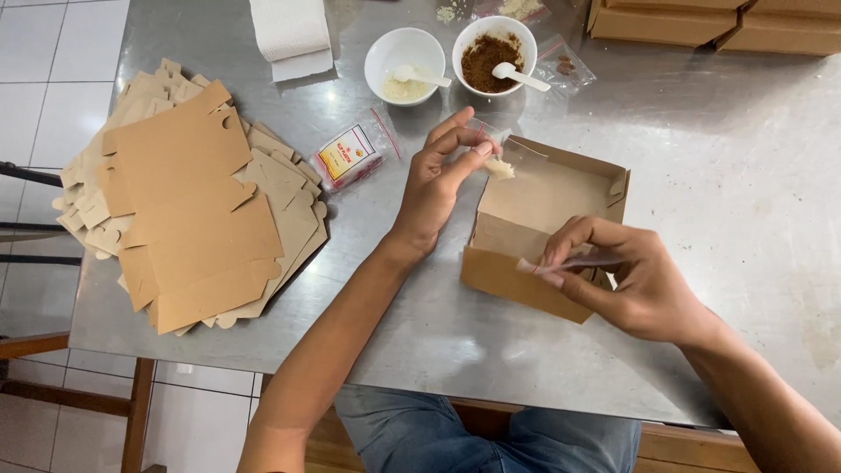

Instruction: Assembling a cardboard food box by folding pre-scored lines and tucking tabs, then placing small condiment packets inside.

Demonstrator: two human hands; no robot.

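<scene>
A: Entry, head view. Which step was in hand?

B: Judged as bagging a portion over the open cardboard box. The left hand pinched the upper end of a small clear zip bag between thumb and fingertips, with a pale crumbly lump visible inside it. The right hand pinched the lower end of a clear plastic strip or bag over the box's near wall. Whether both hands held one bag or two could not be told; the plastic was too transparent.

A: Grip state?

B: Both closed in narrow pinches on plastic. Neither hand was wide.

A: Location of the box?

B: It sat on the steel tabletop, right of centre, closer to the near edge than the far one, lid flap open toward the far side.

A: Surroundings?

B: A stack of flat box blanks lay at the left edge. A small printed sachet lay between that stack and the left hand. Toward the far edge stood a white bowl of pale powder and a white bowl of brown powder, each with a white spoon. A paper towel roll lay at the far edge, and folded boxes sat at the far right corner.

A: What did the next move call for?

B: My judgement: a steady pinch along the zip strip, holding the bag upright so the contents would not spill.
</scene>
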